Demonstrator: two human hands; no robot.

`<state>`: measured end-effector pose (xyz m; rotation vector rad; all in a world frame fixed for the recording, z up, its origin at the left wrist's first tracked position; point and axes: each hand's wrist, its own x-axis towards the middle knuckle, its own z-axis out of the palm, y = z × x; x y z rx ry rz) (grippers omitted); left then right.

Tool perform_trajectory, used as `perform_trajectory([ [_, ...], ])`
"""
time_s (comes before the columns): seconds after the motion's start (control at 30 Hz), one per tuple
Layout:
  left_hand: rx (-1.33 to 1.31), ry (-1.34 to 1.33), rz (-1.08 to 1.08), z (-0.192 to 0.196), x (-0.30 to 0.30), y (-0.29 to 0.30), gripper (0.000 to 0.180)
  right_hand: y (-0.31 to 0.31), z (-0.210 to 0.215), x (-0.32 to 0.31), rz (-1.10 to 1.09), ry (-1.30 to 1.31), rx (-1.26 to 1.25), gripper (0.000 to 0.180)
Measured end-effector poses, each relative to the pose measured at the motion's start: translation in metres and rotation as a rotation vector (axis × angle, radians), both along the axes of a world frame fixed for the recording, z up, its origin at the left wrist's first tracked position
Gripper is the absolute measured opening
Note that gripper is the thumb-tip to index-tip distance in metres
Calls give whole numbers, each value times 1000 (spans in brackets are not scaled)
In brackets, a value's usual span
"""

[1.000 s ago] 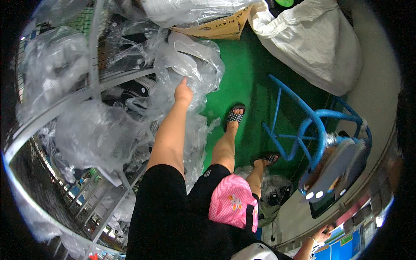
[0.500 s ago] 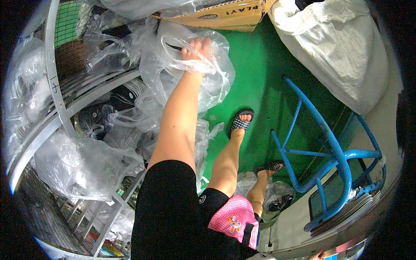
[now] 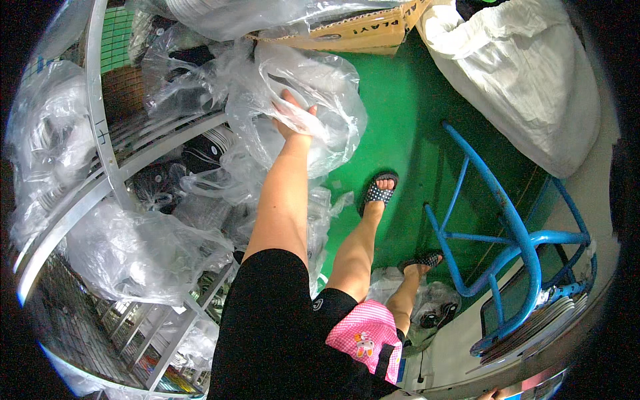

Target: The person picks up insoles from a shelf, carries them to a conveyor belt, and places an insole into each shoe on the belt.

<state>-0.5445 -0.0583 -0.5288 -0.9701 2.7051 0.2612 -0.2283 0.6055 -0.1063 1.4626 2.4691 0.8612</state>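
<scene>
Green floor (image 3: pixel 390 100) lies open from the bag's right edge across to the blue tube frame. The left hand (image 3: pixel 293 121) is in the mouth of a clear plastic bag (image 3: pixel 340 77), thumb and forefinger apart, with film lying over part of the palm; whether it grips anything is hidden. The right hand (image 3: pixel 492 395) is cut off by the lower edge, too little showing to tell how its fingers stand.

The bag sits upper centre, its left side crowded by the metal rack (image 3: pixel 167 142) and more bagged goods (image 3: pixel 140 250), so little space is left there. Beyond its top edge, a cardboard box (image 3: pixel 360 33) closes off the floor, and a white sack (image 3: pixel 527 87) bounds the upper right. Farther right stands the blue tube frame (image 3: pixel 523 243), near the pale wall (image 3: pixel 603 133).

Below the bag, one dotted sandal (image 3: pixel 379 195) stands on bare floor. The other sandal (image 3: pixel 421 261) is just beside a bag of dark items (image 3: pixel 435 303), which narrows the room at that edge.
</scene>
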Motion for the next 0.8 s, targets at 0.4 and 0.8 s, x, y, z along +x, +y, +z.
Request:
perform_trajectory([
  [0.4, 118, 108, 35, 70, 18, -1, 42, 37, -3, 41, 209, 1291, -779, 36],
  [0.8, 117, 167, 107, 166, 51, 18, 46, 57, -19, 68, 260, 313, -242, 62],
])
